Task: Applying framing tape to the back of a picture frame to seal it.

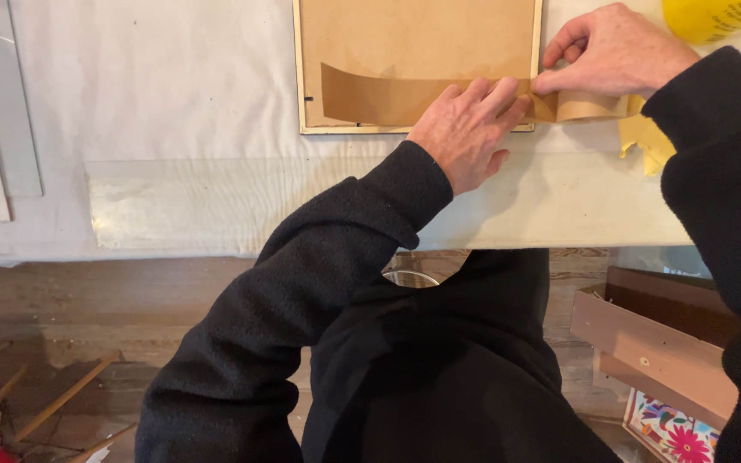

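A picture frame (418, 64) lies face down on a white cloth-covered table (173, 111), its brown paper backing turned up. Along the near edge of the frame runs a strip of brown paper tape (379, 96), laid from left to right.

The left hand (466, 129) lies flat with fingers spread and close together, pressing the tape down at the right near corner of the frame, apparently so the strip stays stuck while the rest is handled. It holds nothing; it only bears down.

The right hand (611, 53), just right of the frame's edge, pinches the tape between thumb and forefinger where it leaves the frame, and the free end (589, 105) curls off to the right beyond the corner. The pinch sits right at the frame's edge, probably to keep the strip taut and in line.

A yellow cloth (645, 141) lies under the tape's loose end, and a yellow object (718, 15) shows at the far right. A clear sheet (182, 210) rests on the near part of the table. On the floor lie wooden strips (62, 399) at left and a wooden box (653, 339) at right.
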